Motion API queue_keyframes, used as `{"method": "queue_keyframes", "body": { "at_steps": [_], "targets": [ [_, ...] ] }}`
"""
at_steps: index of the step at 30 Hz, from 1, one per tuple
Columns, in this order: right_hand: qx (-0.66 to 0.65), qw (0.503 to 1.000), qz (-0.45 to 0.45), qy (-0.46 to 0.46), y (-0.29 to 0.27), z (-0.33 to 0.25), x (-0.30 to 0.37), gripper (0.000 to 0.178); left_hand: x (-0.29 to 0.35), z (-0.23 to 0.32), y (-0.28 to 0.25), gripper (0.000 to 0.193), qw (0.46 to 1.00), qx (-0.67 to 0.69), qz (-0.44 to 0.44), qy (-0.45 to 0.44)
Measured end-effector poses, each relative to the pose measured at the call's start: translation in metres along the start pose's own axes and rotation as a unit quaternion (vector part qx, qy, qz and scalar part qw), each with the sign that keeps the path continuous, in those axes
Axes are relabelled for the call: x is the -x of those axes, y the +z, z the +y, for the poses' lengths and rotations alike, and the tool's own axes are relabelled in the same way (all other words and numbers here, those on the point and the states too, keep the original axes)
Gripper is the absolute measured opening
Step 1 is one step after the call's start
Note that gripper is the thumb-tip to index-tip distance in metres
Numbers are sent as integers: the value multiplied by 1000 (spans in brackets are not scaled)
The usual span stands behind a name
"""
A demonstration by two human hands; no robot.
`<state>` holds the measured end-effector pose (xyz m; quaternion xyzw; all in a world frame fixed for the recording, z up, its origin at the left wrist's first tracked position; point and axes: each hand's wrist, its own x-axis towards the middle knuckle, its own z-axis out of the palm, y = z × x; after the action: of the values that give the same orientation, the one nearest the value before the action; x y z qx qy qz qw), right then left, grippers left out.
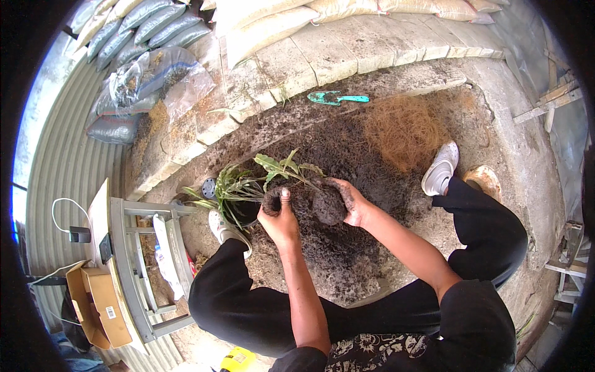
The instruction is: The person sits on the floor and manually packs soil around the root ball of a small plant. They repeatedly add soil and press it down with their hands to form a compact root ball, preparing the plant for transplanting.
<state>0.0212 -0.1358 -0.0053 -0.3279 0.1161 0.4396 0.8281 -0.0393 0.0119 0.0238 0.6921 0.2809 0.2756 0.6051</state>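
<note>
In my right hand (353, 201) is the dark, rounded soil root ball (328, 208) of a leafy plant, its fingers wrapped round the far and right sides. The plant's green, jagged-edged leaves (279, 167) lean left, above my other hand. My left hand (280, 217) is just left of the root ball, fingers curled and caked with soil, thumb pointing up; whatever is inside the curl cannot be made out. Beside it, a dark pot (242, 214) stands near my left foot, with long narrow leaves (229, 186) over its rim. Loose dark soil (347, 146) covers the ground below my hands.
Brown coir fibre (406, 133) is heaped beyond the soil, with a turquoise hand trowel (338, 98) behind it. A small grey pot (209, 187) lies at left. A grey wooden stool (139, 248) and an opened cardboard box (99, 304) stand left; filled sacks (273, 31) line the back.
</note>
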Motion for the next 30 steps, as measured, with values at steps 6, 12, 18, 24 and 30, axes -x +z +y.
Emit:
{"method": "queue_keyframes", "body": {
  "at_steps": [6, 12, 18, 24, 30],
  "targets": [
    [-34, 999, 18, 3, 3, -4, 1, 25, -7, -3, -5, 20, 998, 46, 50, -5],
    [-67, 997, -10, -34, -18, -11, -10, 33, -23, -12, -25, 19, 989, 112, 82, -45],
    [-69, 996, -3, -48, -18, -29, -3, 33, -31, -23, -44, 24, 998, -44, 34, -38],
    [-76, 994, -34, -76, -30, -35, -6, 38, -27, -48, -54, 53, 869, -476, -68, -120],
    [-63, 996, -27, -50, -16, -33, 0, 34, -19, -58, -50, 47, 899, -427, -60, 75]
  ]
}}
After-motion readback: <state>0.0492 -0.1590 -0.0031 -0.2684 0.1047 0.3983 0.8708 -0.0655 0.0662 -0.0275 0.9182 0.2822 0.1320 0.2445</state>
